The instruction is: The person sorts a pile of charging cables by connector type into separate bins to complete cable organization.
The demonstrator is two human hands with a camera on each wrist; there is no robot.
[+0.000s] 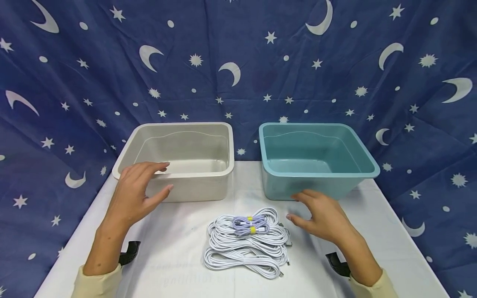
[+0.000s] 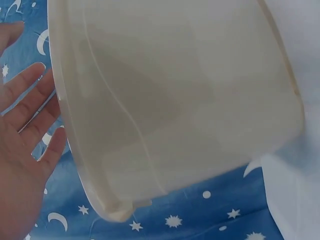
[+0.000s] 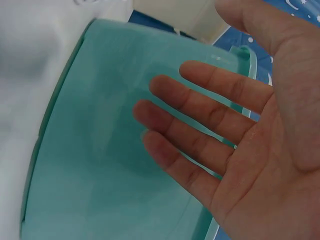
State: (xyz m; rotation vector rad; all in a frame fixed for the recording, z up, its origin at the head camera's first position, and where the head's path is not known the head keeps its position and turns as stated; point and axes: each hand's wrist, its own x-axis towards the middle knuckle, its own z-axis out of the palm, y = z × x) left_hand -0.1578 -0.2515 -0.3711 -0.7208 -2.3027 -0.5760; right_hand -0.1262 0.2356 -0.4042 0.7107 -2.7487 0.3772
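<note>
My left hand (image 1: 136,192) hovers at the front left of a cream plastic bin (image 1: 191,188), fingers relaxed and holding nothing; in the left wrist view its fingers spread beside the bin's rim (image 2: 75,145). My right hand (image 1: 322,215) is held in front of a teal bin (image 1: 305,184), its fingers loosely extended with nothing in them. Between the hands lies a pile of coiled white cables (image 1: 247,248) on the table. On top of it sits a small lavender cable bundle (image 1: 244,227) with yellow ties. Both bins have bare floors.
A white cloth (image 1: 175,240) covers the table. Behind the bins and at both sides hangs a dark blue curtain (image 1: 257,74) printed with moons and stars. A narrow gap separates the two bins. Black straps (image 1: 129,253) show at the wrists.
</note>
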